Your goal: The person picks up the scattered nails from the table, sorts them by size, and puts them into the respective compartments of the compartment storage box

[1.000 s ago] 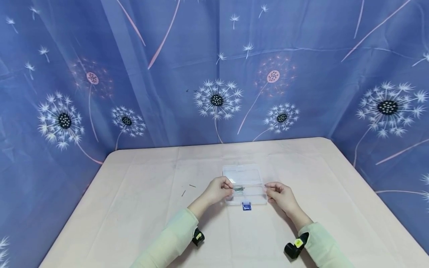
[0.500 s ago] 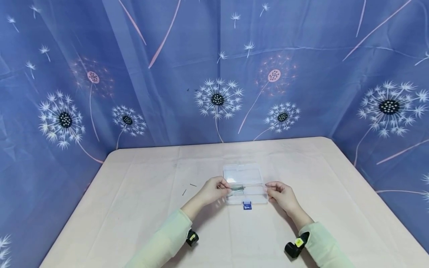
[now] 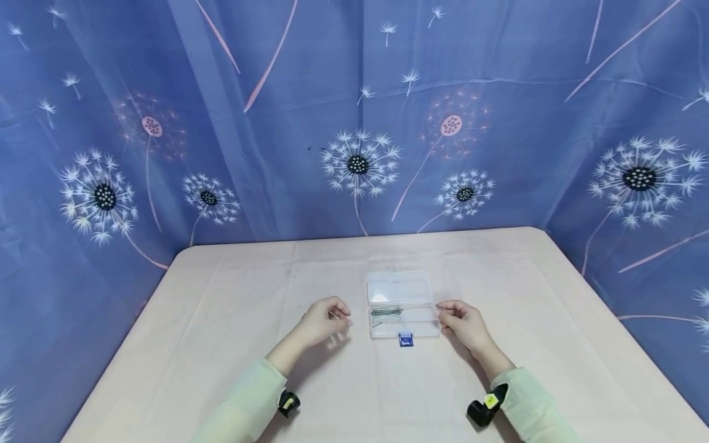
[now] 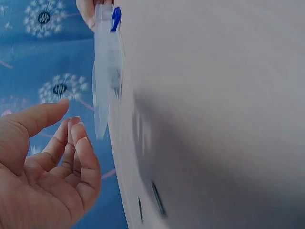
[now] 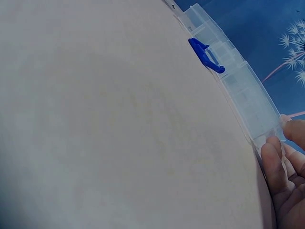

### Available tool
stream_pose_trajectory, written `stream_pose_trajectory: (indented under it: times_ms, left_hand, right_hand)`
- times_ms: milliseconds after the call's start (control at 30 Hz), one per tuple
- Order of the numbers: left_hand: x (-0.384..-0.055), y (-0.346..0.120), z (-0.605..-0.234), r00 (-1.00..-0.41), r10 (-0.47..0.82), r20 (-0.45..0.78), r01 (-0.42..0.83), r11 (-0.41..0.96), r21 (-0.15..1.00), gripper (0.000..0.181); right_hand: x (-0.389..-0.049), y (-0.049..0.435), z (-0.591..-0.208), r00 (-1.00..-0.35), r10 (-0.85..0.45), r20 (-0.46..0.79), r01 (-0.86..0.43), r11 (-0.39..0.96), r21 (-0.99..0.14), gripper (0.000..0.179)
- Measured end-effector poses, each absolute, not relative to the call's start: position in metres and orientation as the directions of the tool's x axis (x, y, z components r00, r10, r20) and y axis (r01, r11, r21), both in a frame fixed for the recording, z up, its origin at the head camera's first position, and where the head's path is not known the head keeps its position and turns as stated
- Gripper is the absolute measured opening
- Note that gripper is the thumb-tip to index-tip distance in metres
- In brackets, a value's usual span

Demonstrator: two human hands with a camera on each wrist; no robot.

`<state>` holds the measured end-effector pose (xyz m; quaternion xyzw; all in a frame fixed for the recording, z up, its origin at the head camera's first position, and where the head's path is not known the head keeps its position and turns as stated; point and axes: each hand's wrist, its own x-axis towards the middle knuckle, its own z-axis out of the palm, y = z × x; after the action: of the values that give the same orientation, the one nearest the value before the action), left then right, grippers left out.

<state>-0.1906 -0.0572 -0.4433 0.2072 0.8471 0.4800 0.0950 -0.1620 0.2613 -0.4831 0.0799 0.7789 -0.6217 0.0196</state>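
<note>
A clear plastic storage box [image 3: 421, 330] with a blue latch [image 3: 406, 339] lies on the table, its lid [image 3: 400, 288] raised at the back. Several thin, dark nail-like pieces [image 3: 386, 312] lie in its left compartment. My right hand [image 3: 467, 325] pinches the box's right end between thumb and fingers. Left of the box, my left hand [image 3: 324, 322] hovers over the table with fingers loosely bent and thumb apart; nothing shows between them. In the left wrist view, two loose nail-like pieces [image 4: 158, 198] lie on the table below that hand; the head view mostly hides them.
A pale cloth covers the table [image 3: 194, 344]. Behind and beside it hangs a blue curtain [image 3: 277, 172] with a dandelion print. Each wrist carries a black camera, such as the one on the right wrist [image 3: 483, 411].
My left hand has drawn back from the box's left compartment, moving left over the loose pieces. My right hand stays at the box's right end. The box has hardly moved.
</note>
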Motion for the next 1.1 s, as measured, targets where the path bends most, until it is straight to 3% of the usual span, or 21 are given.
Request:
stream_pose_trajectory:
  times_ms: [367,733,1100]
  left_hand:
    - [-0.181,-0.1,-0.448,-0.906,0.424,0.017,0.206,0.406,0.89,0.016]
    - [-0.18,-0.121,-0.459,-0.95,0.31,-0.025,0.142,0.504,0.852,0.01]
    - [-0.179,-0.127,-0.463,-0.944,0.327,-0.046,0.169,0.601,0.781,0.008]
  right_hand:
    - [-0.162,0.259,-0.481,-0.985,0.102,-0.142,0.163,0.237,-0.958,0.035]
    - [-0.162,0.26,-0.482,-0.987,0.091,-0.132,0.149,0.211,-0.966,0.036]
    - [-0.164,0.261,-0.483,-0.985,0.104,-0.138,0.16,0.246,-0.956,0.033]
